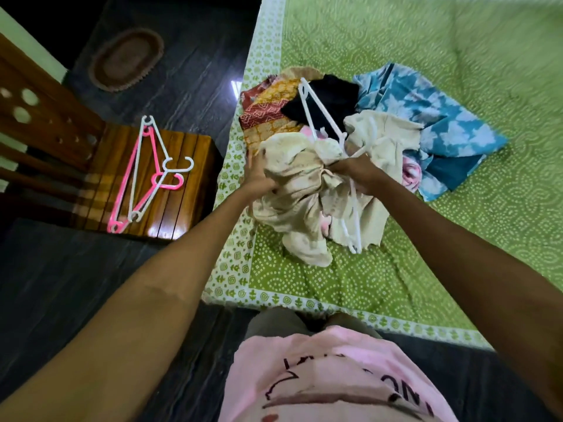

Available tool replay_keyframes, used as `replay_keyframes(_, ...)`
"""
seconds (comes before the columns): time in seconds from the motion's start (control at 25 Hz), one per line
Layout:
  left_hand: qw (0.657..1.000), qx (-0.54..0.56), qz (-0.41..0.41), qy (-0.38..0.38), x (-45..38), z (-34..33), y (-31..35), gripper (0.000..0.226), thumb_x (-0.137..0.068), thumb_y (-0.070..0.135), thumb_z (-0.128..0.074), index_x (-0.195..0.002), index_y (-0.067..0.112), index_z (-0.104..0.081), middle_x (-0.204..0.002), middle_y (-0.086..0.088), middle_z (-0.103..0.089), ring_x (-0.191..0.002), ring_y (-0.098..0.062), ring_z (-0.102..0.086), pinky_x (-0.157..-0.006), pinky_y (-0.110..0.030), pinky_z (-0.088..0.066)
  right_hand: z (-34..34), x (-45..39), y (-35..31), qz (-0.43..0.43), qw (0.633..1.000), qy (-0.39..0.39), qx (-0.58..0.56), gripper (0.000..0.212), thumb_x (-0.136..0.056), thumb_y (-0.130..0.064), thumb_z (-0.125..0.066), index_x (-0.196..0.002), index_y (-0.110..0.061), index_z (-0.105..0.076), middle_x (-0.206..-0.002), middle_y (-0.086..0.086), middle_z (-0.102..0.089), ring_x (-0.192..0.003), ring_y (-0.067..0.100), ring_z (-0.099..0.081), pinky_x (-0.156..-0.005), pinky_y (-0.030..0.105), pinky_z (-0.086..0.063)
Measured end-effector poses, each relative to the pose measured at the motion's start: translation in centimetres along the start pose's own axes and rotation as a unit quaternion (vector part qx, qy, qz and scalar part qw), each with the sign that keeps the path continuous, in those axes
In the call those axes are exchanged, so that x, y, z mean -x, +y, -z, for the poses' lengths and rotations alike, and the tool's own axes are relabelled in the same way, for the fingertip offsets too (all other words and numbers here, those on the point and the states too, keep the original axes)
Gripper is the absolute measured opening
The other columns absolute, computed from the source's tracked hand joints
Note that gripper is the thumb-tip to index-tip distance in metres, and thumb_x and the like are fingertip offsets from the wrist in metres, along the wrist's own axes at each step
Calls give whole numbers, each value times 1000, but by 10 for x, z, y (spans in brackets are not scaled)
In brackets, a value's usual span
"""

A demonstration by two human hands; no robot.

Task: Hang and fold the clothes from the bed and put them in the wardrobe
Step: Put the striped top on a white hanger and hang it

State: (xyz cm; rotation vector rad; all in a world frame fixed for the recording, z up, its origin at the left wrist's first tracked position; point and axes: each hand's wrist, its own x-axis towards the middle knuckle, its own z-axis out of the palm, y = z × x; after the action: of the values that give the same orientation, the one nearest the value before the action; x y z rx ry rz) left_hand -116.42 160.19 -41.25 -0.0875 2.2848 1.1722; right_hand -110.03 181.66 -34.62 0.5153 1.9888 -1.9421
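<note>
A brown oval rug (126, 60) is lying on the dark floor (195, 71) at 11 o'clock, beyond a wooden chair (170, 166).

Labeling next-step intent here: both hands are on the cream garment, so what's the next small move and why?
Probably lift the cream garment clear of the pile and shake it open. The left hand and the right hand both grip it bunched up, a white hanger is tangled in its folds, and it overlaps the other clothes on the bed.

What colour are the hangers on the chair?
One hanger is pink, the other white, on the wooden chair; head view.
</note>
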Motion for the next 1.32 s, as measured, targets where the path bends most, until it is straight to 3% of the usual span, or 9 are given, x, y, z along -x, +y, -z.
replay_keyframes(0.12, 998, 50, 26, 9, 10, 6, 7, 97, -75, 10, -77, -149, 10, -14, -152, -11, -25, -135, -25, -33, -101, -28, -37, 29, 10, -34, -10, 998, -18, -51, 37, -86, 17, -41, -102, -12, -57, -89, 9, -68, -82, 23, -66, -75, 36, -55)
replay_keyframes(0.24, 984, 145, 17, -105, 20, 3, 28, 55, -86, 1, -63, -137, -1, -43, -122, -7, -56, -88, -10, -64, -64, -13, -48, 57, 21, -57, -14, 992, 1, -122, 42, -89, 17, -35, -111, -16, -49, -79, 3, -72, -70, 15, -70, -60, 28, -57)
replay_keyframes(0.36, 982, 102, 15, -158, 23, -11, 45, 47, -87, -10, -47, -133, 0, -47, -97, -6, -56, -70, -12, -50, -46, -13, -41, 74, 24, -67, -3, 986, 35, -161, 46, -91, 15, -31, -120, -19, -41, -83, 6, -69, -66, 14, -69, -55, 28, -55)
replay_keyframes(0.52, 983, 69, -3, -172, 26, -34, 48, 38, -90, -6, -53, -127, 3, -49, -95, -6, -53, -76, -19, -51, -55, -20, -44, 90, 29, -78, 4, 979, 70, -191, 67, -92, 10, -35, -146, -23, -15, -101, 10, -58, -81, 21, -62, -58, 30, -55)
replay_keyframes(0.64, 996, 73, -35, -42, 25, -39, 50, 10, -91, 15, -60, -82, 9, -59, -75, -2, -53, -69, -14, -48, -54, -20, -36, 101, 34, -81, 15, 983, 81, -163, 49, -92, 12, -35, -124, -24, -32, -99, 9, -58, -83, 20, -60, -60, 28, -55)
replay_keyframes(0.8, 986, 124, -108, 27, 31, -19, 87, 20, -97, 23, -49, -92, 8, -60, -83, 0, -54, -76, -13, -49, -61, -23, -37, 115, 33, -77, 46, 988, 125, 79, 27, -87, 10, -51, -84, -17, -50, -79, 0, -52, -64, 1, -55, -61, 20, -46)
replay_keyframes(0.92, 978, 79, -194, 12, 35, -6, 134, 29, -93, 27, -56, -70, 12, -50, -67, 3, -39, -64, -12, -38, -52, -19, -29, 114, 24, -78, 73, 962, 205, 167, 28, -86, 0, -62, -112, 3, -54, -96, 2, -51, -88, 11, -50, -77, 29, -43)
replay_keyframes(1.16, 957, 12, -264, -121, 50, 6, 218, 8, -77, 18, -70, -77, 11, -68, -78, -8, -61, -73, -13, -53, -69, -27, -42, 75, 19, -97, 195, 972, 18, 128, 65, -79, 17, -61, -137, 2, -36, -110, 1, -58, -94, -8, -61, -74, 13, -48)
replay_keyframes(1.32, 953, -91, -254, -137, 51, 50, 239, 16, -81, 11, -69, -66, 13, -62, -55, 3, -55, -51, -2, -47, -52, -16, -36, 69, 19, -118, 199, 976, 17, 91, 21, -67, -14, -67, -74, -13, -48, -67, -1, -49, -62, 6, -45, -59, 20, -36)
